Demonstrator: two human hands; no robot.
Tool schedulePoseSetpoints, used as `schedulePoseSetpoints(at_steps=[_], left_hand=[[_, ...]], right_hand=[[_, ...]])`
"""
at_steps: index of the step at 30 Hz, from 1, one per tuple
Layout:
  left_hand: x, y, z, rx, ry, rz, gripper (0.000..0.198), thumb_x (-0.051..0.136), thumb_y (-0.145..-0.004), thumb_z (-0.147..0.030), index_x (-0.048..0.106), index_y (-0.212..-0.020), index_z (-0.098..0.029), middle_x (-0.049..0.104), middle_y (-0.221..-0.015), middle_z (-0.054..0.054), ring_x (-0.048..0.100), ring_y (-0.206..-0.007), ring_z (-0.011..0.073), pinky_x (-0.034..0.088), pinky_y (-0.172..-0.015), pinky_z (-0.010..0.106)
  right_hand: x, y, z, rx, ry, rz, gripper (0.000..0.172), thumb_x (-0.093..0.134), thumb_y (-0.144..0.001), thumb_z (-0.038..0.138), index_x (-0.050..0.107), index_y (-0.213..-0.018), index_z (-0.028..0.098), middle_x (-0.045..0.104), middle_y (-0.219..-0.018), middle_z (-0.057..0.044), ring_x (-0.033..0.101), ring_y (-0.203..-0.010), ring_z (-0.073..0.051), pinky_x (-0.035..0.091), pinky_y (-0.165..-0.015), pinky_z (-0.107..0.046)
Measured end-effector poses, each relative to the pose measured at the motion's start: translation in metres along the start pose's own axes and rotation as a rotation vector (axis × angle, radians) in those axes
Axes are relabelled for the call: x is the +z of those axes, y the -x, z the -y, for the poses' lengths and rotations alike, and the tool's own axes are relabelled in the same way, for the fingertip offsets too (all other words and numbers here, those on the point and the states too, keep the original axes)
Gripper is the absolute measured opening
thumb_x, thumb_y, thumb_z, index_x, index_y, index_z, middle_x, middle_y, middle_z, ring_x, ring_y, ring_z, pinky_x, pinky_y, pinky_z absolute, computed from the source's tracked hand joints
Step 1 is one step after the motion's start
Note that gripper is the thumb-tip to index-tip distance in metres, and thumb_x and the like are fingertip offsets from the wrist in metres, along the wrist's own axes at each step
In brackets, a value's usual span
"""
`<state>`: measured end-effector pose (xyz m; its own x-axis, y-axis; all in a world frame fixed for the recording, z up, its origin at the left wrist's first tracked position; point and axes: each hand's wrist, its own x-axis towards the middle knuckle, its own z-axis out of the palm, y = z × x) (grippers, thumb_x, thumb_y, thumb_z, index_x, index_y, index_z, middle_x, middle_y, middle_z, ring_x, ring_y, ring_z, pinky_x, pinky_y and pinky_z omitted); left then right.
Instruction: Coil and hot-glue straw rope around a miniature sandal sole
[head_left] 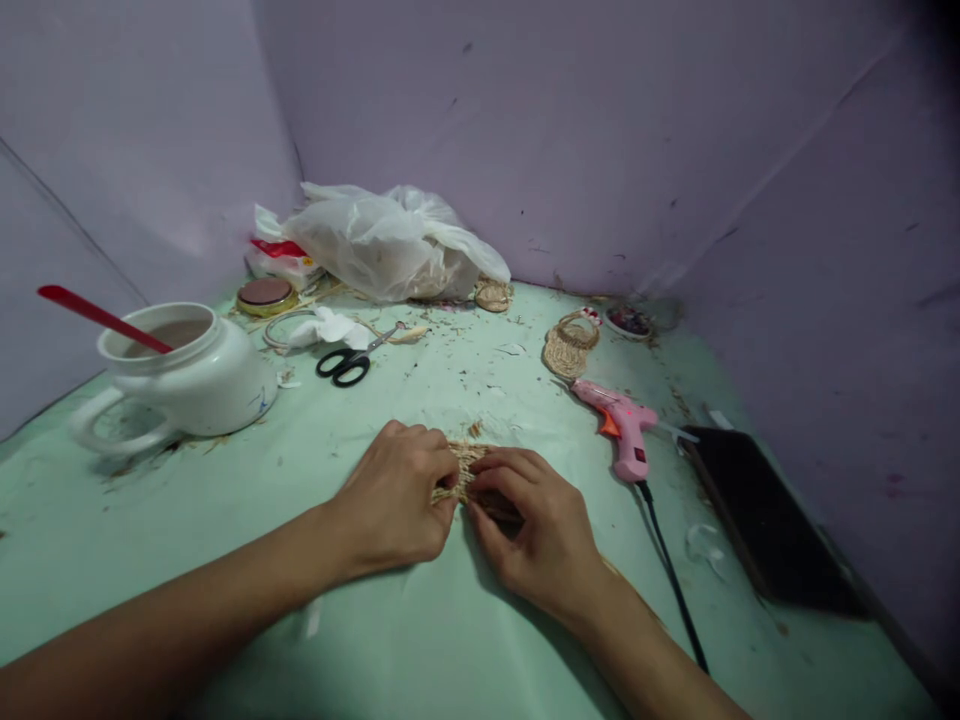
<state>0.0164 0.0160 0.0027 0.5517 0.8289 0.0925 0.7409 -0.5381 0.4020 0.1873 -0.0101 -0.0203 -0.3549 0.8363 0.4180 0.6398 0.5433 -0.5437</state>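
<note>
Between my two hands lies a small woven straw piece (466, 466), tan and braided, partly covered by my fingers. My left hand (409, 490) is closed, its curled fingers gripping the left side of the piece. On the other side, my right hand (536, 520) pinches the piece's right edge between thumb and fingers. A thin straw strand (611, 566) shows beside my right wrist. Beyond my hands sits a finished-looking woven straw shape (564, 355) with a ring-like loop and red-and-white beads on top.
A pink glue gun (626, 425) with a black cord lies right, near a dark phone (772, 520). Black-handled scissors (352, 365), a white mug (217, 375) with a red stick, and a round tin (266, 296) are left. A plastic bag (382, 240) rests against the wall.
</note>
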Motion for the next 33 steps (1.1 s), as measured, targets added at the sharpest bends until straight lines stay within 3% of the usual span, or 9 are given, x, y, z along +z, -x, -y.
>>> schedulePoseSetpoints(at_steps=[9, 24, 27, 30, 33], left_hand=[[0.010, -0.002, 0.001, -0.010, -0.055, -0.090, 0.008, 0.053, -0.066, -0.020, 0.060, -0.062, -0.018, 0.060, -0.067, 0.003, 0.053, -0.069, 0.0189, 0.035, -0.068, 0.035], [0.017, -0.003, -0.002, -0.072, -0.076, -0.143, 0.010, 0.053, -0.065, -0.020, 0.061, -0.061, -0.017, 0.063, -0.066, 0.004, 0.054, -0.068, 0.0202, 0.037, -0.067, 0.035], [0.010, -0.002, 0.001, -0.020, -0.064, -0.098, 0.008, 0.054, -0.066, -0.020, 0.061, -0.064, -0.017, 0.061, -0.068, 0.004, 0.054, -0.071, 0.0201, 0.038, -0.069, 0.035], [-0.008, 0.001, 0.013, 0.104, 0.140, 0.017, 0.010, 0.055, -0.067, -0.018, 0.063, -0.073, -0.018, 0.062, -0.076, 0.003, 0.055, -0.074, 0.0169, 0.042, -0.072, 0.031], [-0.027, 0.004, 0.028, 0.124, 0.325, -0.006, 0.017, 0.052, -0.069, -0.013, 0.063, -0.081, -0.017, 0.062, -0.090, 0.004, 0.056, -0.084, 0.0154, 0.044, -0.076, 0.027]], right_hand=[[0.010, -0.001, 0.006, -0.009, 0.141, -0.075, 0.010, 0.056, -0.069, 0.014, 0.064, -0.072, 0.019, 0.066, -0.082, -0.006, 0.058, -0.083, -0.022, 0.048, -0.068, -0.033], [0.014, -0.001, 0.003, -0.012, 0.122, -0.077, 0.009, 0.057, -0.069, 0.013, 0.062, -0.073, 0.019, 0.065, -0.084, -0.007, 0.056, -0.085, -0.023, 0.048, -0.073, -0.034], [0.012, -0.001, 0.003, -0.005, 0.126, -0.051, 0.010, 0.056, -0.069, 0.012, 0.060, -0.075, 0.019, 0.064, -0.086, -0.007, 0.055, -0.087, -0.023, 0.046, -0.075, -0.035], [0.008, 0.000, 0.002, -0.001, 0.115, -0.013, 0.010, 0.054, -0.070, 0.012, 0.056, -0.077, 0.020, 0.063, -0.088, -0.007, 0.055, -0.086, -0.023, 0.046, -0.075, -0.035], [0.004, 0.002, 0.002, 0.026, 0.112, -0.016, 0.016, 0.057, -0.071, 0.016, 0.053, -0.087, 0.018, 0.062, -0.089, -0.008, 0.055, -0.083, -0.022, 0.046, -0.074, -0.036]])
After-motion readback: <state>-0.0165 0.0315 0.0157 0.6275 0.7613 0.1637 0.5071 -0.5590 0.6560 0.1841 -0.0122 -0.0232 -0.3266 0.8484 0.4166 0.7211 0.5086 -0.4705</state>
